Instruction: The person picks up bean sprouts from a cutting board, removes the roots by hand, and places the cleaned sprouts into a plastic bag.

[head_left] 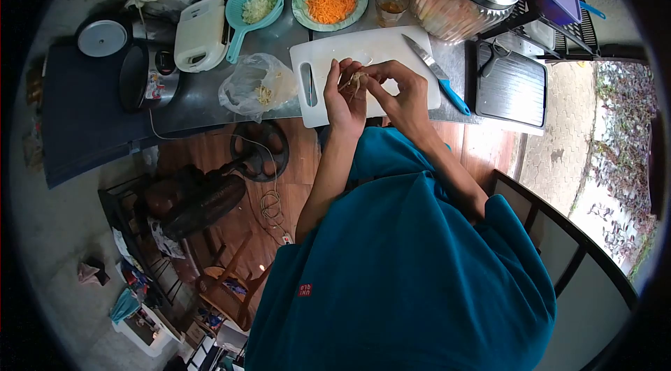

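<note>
Steel countertop (199, 98) against a rough concrete wall, daylight off to the right. White cutting board (325, 56) is my landmark.

Step in hand, my read: fingertip picking through a small clump of strands (358, 81), held just above the board's middle. Working it further calls for a light pinch with the right and a steady left.

Left hand (344, 109): palm up, fingers curled around the clump. Right hand (404, 97): thumb and fingertips pinched on the clump's near side, as far as I can tell.

Clump looks thin, tangled, pale brown, stringy, wisps sticking out. Might be sprouts; too small to confirm.

Around the board: clear plastic bag (243, 95) with similar pale strands just left; knife (425, 56) on its right side, blue handle over the edge; plate (300, 8) of grated carrot (330, 1) beyond the far edge; green colander (238, 37) of chopped pale vegetable to the far left.
</note>
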Action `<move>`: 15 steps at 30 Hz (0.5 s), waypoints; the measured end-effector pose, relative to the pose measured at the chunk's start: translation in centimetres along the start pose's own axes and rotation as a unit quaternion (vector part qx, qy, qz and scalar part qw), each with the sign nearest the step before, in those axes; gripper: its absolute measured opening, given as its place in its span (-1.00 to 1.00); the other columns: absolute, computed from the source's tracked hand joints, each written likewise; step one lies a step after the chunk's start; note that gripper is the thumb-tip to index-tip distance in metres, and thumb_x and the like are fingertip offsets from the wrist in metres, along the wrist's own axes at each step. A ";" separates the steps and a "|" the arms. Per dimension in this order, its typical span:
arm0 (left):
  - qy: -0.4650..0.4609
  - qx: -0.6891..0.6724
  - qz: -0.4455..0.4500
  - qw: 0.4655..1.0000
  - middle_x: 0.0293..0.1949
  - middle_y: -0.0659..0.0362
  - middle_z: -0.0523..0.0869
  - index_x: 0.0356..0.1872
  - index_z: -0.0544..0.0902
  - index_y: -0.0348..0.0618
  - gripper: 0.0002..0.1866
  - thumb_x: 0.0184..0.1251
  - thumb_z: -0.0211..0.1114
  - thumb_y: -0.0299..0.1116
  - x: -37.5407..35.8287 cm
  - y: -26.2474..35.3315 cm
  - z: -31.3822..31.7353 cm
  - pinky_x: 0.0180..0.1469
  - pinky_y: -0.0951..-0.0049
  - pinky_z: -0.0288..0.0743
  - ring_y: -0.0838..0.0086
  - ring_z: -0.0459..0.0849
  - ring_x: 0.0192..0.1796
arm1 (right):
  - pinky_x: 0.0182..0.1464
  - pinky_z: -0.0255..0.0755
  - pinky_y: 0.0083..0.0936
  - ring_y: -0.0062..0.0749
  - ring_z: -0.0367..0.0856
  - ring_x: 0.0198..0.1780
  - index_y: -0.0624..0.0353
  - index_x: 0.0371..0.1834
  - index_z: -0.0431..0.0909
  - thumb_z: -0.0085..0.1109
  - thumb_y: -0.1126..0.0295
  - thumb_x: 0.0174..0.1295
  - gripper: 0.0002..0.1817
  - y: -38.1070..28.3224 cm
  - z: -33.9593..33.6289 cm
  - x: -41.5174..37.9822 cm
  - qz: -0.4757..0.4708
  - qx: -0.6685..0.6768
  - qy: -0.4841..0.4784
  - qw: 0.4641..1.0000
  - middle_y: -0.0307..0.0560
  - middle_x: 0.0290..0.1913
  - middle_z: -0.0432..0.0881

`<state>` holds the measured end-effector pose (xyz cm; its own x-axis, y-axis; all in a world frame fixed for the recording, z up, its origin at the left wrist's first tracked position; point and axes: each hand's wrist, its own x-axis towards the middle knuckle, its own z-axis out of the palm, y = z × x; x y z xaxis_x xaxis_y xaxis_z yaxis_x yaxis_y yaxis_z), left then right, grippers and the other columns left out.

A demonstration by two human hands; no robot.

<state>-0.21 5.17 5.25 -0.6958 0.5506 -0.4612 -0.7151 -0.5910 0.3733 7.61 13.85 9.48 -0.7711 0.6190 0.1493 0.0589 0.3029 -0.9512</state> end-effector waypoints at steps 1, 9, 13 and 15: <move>0.008 0.000 -0.001 1.000 -0.23 0.12 0.62 -0.24 0.55 -0.19 -0.72 0.43 0.10 -0.16 0.1 0.0 0.1 0.01 0.35 0.52 0.37 0.60 -0.12 | -0.19 0.53 -0.43 -0.22 0.67 -0.31 0.29 -0.28 0.67 0.27 0.57 0.03 -0.84 0.1 0.0 0.1 -0.001 0.000 0.000 1.000 -0.03 -0.31 0.67; 0.018 0.026 -0.006 0.999 -0.43 0.23 0.59 -0.30 0.56 -0.15 -0.69 0.43 0.11 -0.09 -0.4 0.1 0.6 -0.21 0.47 0.49 0.48 0.57 -0.33 | -0.11 0.52 -0.49 -0.34 0.69 -0.20 0.28 -0.28 0.65 0.30 0.61 -0.03 -0.80 0.0 0.1 -0.5 -0.071 -0.034 -0.087 0.993 -0.05 -0.25 0.69; 0.013 0.025 -0.014 1.000 -0.57 0.33 0.40 -0.41 0.49 -0.08 -0.67 0.43 0.11 -0.06 -0.4 0.5 0.5 -0.38 0.56 0.34 0.59 0.41 -0.47 | -0.09 0.52 -0.48 -0.35 0.69 -0.19 0.30 -0.29 0.64 0.30 0.63 -0.04 -0.81 -0.1 -0.4 -0.8 -0.053 -0.020 -0.114 0.992 -0.03 -0.25 0.69; 0.009 0.013 -0.012 1.000 -0.60 0.34 0.35 -0.43 0.47 -0.07 -0.67 0.43 0.11 -0.05 0.0 0.6 0.1 -0.43 0.58 0.27 0.60 0.34 -0.51 | -0.10 0.52 -0.53 -0.45 0.68 -0.22 0.31 -0.30 0.64 0.29 0.62 0.04 -0.86 -0.1 -0.7 -1.0 -0.010 -0.002 -0.132 0.991 -0.08 -0.26 0.70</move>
<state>-0.63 4.87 5.53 -0.6768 0.5544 -0.4843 -0.7337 -0.5616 0.3825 8.82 13.67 9.61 -0.9112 0.4018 0.0911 0.0450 0.3167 -0.9474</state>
